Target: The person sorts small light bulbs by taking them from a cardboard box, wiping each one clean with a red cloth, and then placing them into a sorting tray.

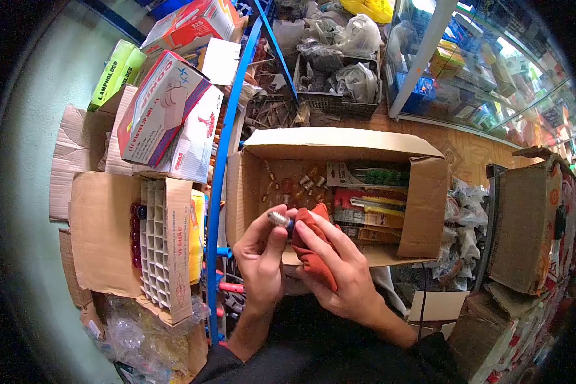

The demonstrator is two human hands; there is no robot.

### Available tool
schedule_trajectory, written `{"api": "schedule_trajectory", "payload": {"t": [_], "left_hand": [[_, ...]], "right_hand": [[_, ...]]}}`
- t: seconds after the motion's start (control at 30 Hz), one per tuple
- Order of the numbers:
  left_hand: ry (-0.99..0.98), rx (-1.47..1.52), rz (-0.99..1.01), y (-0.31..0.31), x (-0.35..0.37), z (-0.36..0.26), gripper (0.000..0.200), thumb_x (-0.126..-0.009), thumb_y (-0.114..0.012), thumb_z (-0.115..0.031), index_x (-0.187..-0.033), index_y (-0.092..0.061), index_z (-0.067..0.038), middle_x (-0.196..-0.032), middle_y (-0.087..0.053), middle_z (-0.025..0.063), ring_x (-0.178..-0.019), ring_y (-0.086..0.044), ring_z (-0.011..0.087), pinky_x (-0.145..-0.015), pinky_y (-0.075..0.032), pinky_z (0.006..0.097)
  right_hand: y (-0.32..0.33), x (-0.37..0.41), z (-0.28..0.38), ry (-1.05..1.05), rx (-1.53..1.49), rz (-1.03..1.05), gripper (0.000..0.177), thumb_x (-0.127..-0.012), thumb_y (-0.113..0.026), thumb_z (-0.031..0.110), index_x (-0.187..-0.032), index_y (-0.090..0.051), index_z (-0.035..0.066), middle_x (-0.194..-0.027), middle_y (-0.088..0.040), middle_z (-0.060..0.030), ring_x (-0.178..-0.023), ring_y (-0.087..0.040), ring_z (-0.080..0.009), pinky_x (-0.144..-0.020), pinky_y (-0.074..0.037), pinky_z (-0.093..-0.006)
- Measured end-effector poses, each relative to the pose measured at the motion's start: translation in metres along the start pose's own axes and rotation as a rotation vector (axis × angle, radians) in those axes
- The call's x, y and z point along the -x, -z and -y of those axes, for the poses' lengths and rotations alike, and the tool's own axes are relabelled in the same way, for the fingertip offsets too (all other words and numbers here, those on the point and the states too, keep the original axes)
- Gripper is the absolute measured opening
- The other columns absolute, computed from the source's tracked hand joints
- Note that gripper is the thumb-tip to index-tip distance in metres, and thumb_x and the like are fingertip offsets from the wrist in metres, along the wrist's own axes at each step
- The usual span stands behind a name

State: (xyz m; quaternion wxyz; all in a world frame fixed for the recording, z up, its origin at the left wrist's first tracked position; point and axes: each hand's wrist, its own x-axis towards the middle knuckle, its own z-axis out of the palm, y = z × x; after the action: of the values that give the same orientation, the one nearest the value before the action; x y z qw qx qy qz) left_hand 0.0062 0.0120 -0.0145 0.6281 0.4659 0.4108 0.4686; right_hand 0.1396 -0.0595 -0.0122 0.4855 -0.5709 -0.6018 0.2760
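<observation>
My left hand (262,259) is closed, its thumb and fingers pinching a small light bulb (279,219) by the silvery screw base. A bit of blue shows beside the base; the cloth covers the rest of the bulb. In my right hand (342,272) is a rust-red cloth (312,261), pressed against the bulb from the right. Both hands are over the near side of an open cardboard box (339,142). Inside it, several small bulbs (308,182) with metal bases lie loose, next to packaged items (368,214) on the right.
A blue metal frame post (227,141) rises just left of the box. Beyond it stand a divided carton (157,243) with red bulbs and stacked product boxes (166,109). A glass display case (486,70) is at upper right; plastic bags (464,224) and cartons (525,224) flank the right.
</observation>
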Motion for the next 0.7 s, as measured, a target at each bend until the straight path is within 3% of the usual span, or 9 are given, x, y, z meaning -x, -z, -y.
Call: {"api": "schedule_trajectory", "payload": {"t": [0.1,0.3,0.4,0.5,0.7], "left_hand": [[0.064,0.024,0.020,-0.004,0.004,0.002,0.031,-0.097,-0.063,-0.013,-0.123,-0.061,0.005,-0.112,-0.068,0.0087,-0.100,-0.063,0.0146,-0.092,-0.049,0.0274],[-0.113,-0.142,0.167,-0.003,0.007,0.008,0.022,-0.097,-0.063,-0.011,-0.117,-0.065,0.000,-0.115,-0.065,0.0051,-0.106,-0.059,0.0115,-0.094,-0.046,0.0265],[-0.064,-0.061,0.134,-0.001,0.004,0.008,0.025,-0.098,-0.061,-0.012,-0.119,-0.063,0.002,-0.115,-0.065,0.0054,-0.107,-0.059,0.0114,-0.095,-0.046,0.0265],[0.035,-0.019,0.042,-0.004,0.001,0.006,0.030,-0.099,-0.060,-0.015,-0.123,-0.061,0.004,-0.118,-0.065,0.0077,-0.107,-0.060,0.0123,-0.095,-0.046,0.0271],[0.133,0.064,0.075,-0.006,0.003,0.001,0.035,-0.099,-0.062,-0.018,-0.126,-0.060,0.005,-0.118,-0.067,0.0110,-0.105,-0.062,0.0133,-0.095,-0.048,0.0288]], "right_hand": [[0.005,0.003,0.001,0.012,0.090,0.013,0.065,-0.084,-0.072,0.022,-0.143,-0.048,0.008,-0.145,-0.045,-0.0179,-0.120,-0.054,-0.0390,-0.101,-0.045,-0.0451],[0.018,-0.002,-0.001,-0.135,-0.051,0.020,0.061,-0.087,-0.071,0.024,-0.141,-0.050,0.007,-0.138,-0.053,-0.0180,-0.112,-0.061,-0.0359,-0.094,-0.051,-0.0407],[0.014,-0.002,-0.001,-0.039,0.033,-0.003,0.063,-0.084,-0.073,0.023,-0.140,-0.050,0.006,-0.133,-0.057,-0.0170,-0.112,-0.061,-0.0364,-0.092,-0.052,-0.0406],[0.009,0.000,-0.004,0.000,0.042,-0.027,0.063,-0.077,-0.077,0.011,-0.136,-0.055,0.006,-0.131,-0.058,-0.0215,-0.115,-0.061,-0.0370,-0.094,-0.051,-0.0421],[0.011,0.003,-0.009,0.097,0.099,-0.032,0.065,-0.075,-0.078,0.017,-0.137,-0.058,0.018,-0.136,-0.052,-0.0121,-0.112,-0.058,-0.0299,-0.090,-0.050,-0.0382]]}}
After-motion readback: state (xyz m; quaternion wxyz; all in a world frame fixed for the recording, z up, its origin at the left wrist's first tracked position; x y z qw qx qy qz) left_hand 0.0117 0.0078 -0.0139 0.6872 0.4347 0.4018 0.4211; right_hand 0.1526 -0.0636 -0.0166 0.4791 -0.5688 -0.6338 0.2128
